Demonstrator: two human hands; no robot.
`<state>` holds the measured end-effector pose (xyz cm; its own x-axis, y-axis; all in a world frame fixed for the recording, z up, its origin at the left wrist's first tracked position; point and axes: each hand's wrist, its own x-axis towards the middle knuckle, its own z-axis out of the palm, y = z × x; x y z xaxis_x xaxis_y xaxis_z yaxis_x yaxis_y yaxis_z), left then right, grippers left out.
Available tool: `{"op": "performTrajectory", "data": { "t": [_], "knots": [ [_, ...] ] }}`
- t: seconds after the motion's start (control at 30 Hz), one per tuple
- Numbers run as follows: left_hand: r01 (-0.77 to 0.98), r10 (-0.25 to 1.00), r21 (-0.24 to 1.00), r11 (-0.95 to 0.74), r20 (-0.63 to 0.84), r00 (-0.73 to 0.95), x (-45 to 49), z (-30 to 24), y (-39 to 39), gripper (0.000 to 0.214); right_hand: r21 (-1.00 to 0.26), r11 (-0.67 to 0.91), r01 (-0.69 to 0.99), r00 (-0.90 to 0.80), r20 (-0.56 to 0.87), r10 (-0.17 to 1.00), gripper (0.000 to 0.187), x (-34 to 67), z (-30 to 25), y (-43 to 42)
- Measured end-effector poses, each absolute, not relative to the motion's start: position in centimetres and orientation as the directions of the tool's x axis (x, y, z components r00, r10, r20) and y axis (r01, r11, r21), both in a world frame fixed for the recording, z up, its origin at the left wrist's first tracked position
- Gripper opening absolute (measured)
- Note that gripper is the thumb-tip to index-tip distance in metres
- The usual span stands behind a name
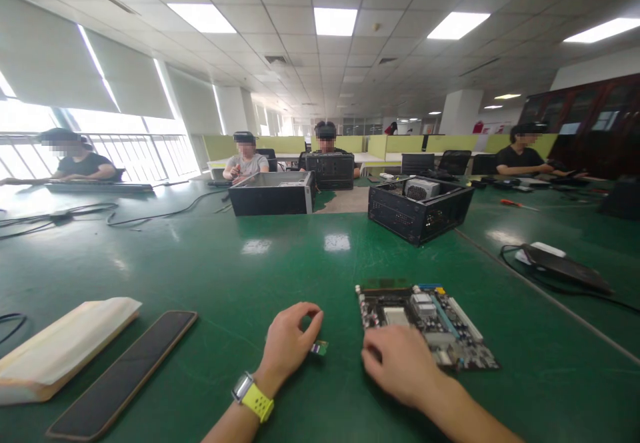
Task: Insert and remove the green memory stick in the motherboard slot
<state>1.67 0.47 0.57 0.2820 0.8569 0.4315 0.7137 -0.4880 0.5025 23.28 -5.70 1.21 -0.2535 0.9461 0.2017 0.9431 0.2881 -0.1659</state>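
A yellow-strapped watch [253, 398] is on the wrist of my left hand [290, 340], whose fingers are curled with thumb and forefinger close together. From under them sticks out the end of a small green circuit board [320, 348], with most of it hidden by the hand. My right hand [405, 366] is closed, knuckles up, over the near left corner of a motherboard [435, 333]. Its fingertips are out of sight, so what they grip cannot be made out. The motherboard lies flat on the green table [210, 263], its slots and sockets facing up.
A dark flat phone-like slab [125, 376] and a pale paper-wrapped packet [65, 346] lie at the left. Two black computer cases [273, 193] [420, 210] stand farther back. A black device with a cable [565, 266] and a screwdriver [517, 204] are at the right. Several people sit across the table.
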Motion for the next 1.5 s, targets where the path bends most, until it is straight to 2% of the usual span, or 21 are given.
{"op": "performTrajectory", "data": {
  "t": [0.07, 0.13, 0.23, 0.3, 0.37, 0.43, 0.5, 0.53, 0.57, 0.6, 0.67, 0.73, 0.8, 0.9, 1.0, 1.13, 1.27, 1.5],
  "knots": [
    [0.707, 0.86, 0.512, -0.488, 0.42, 0.29, 1.7, 0.7, 0.4, 0.026, -0.151, 0.042, 0.988, -0.012, 0.196, 0.981, 0.021, 26.4, 1.8, -4.1],
    [0.697, 0.86, 0.521, -0.493, 0.411, 0.301, 1.8, 0.7, 0.3, 0.027, -0.154, -0.117, 0.981, 0.145, 0.186, 0.972, 0.021, 29.2, 1.7, -2.8],
    [0.695, 0.86, 0.521, -0.496, 0.404, 0.311, 1.9, 0.6, 0.3, 0.026, -0.162, -0.144, 0.976, 0.175, 0.2, 0.964, 0.019, 31.0, 1.4, -2.2],
    [0.698, 0.86, 0.516, -0.496, 0.402, 0.313, 1.9, 0.6, 0.4, 0.026, -0.174, -0.074, 0.982, 0.11, 0.204, 0.973, 0.019, 30.3, 1.5, -2.8],
    [0.698, 0.858, 0.512, -0.501, 0.399, 0.323, 2.0, 0.5, 0.4, 0.025, -0.237, 0.034, 0.971, 0.006, 0.166, 0.986, 0.022, 28.5, 1.9, -4.1],
    [0.692, 0.85, 0.505, -0.516, 0.398, 0.344, 2.0, 0.3, 0.4, 0.023, -0.405, 0.202, 0.892, -0.194, 0.061, 0.979, 0.023, 26.5, 2.6, -5.8],
    [0.679, 0.838, 0.498, -0.54, 0.399, 0.373, 2.1, 0.2, 0.4, 0.023, -0.665, 0.312, 0.678, -0.468, -0.064, 0.881, 0.029, 24.9, 3.4, -7.2],
    [0.674, 0.832, 0.495, -0.549, 0.398, 0.386, 2.1, 0.1, 0.4, 0.027, -0.777, 0.303, 0.552, -0.565, -0.082, 0.821, 0.035, 24.5, 3.8, -7.5],
    [0.67, 0.829, 0.492, -0.555, 0.394, 0.397, 2.1, 0.0, 0.4, 0.032, -0.845, 0.277, 0.457, -0.6, -0.063, 0.798, 0.038, 24.4, 4.0, -7.6],
    [0.669, 0.827, 0.49, -0.559, 0.387, 0.407, 2.1, -0.1, 0.4, 0.037, -0.871, 0.266, 0.413, -0.565, -0.016, 0.825, 0.037, 24.6, 4.2, -7.4],
    [0.671, 0.828, 0.486, -0.56, 0.36, 0.43, 2.2, -0.2, 0.3, 0.046, -0.819, 0.302, 0.487, -0.335, 0.143, 0.931, 0.03, 25.6, 4.0, -6.2],
    [0.674, 0.832, 0.487, -0.555, 0.325, 0.45, 2.2, -0.3, 0.3, 0.05, -0.702, 0.305, 0.644, -0.121, 0.3, 0.946, 0.027, 27.0, 3.1, -4.5],
    [0.679, 0.842, 0.497, -0.54, 0.304, 0.446, 2.2, -0.3, 0.2, 0.048, -0.631, 0.272, 0.727, -0.052, 0.344, 0.938, 0.03, 28.3, 1.8, -3.0],
    [0.689, 0.857, 0.509, -0.516, 0.303, 0.418, 2.2, -0.2, 0.1, 0.038, -0.62, 0.203, 0.758, -0.037, 0.27, 0.962, 0.034, 29.1, -0.1, -1.9],
    [0.657, 0.828, 0.504, -0.56, 0.321, 0.459, 2.1, -0.2, 0.1, 0.029, -0.623, 0.161, 0.766, -0.017, 0.231, 0.973, 0.032, 29.0, -1.2, -1.7],
    [0.603, 0.779, 0.496, -0.624, 0.332, 0.533, 2.0, -0.4, 0.2, 0.034, -0.637, 0.195, 0.746, -0.028, 0.262, 0.965, 0.026, 28.8, -1.3, -1.6],
    [0.593, 0.773, 0.499, -0.633, 0.354, 0.527, 2.1, -0.3, 0.2, 0.043, -0.642, 0.242, 0.727, -0.033, 0.319, 0.947, 0.021, 28.8, -1.1, -1.6],
    [0.598, 0.784, 0.507, -0.621, 0.382, 0.49, 2.3, -0.3, 0.1, 0.036, -0.653, 0.261, 0.711, -0.043, 0.33, 0.943, 0.02, 28.8, -1.0, -1.6]
  ]
}}
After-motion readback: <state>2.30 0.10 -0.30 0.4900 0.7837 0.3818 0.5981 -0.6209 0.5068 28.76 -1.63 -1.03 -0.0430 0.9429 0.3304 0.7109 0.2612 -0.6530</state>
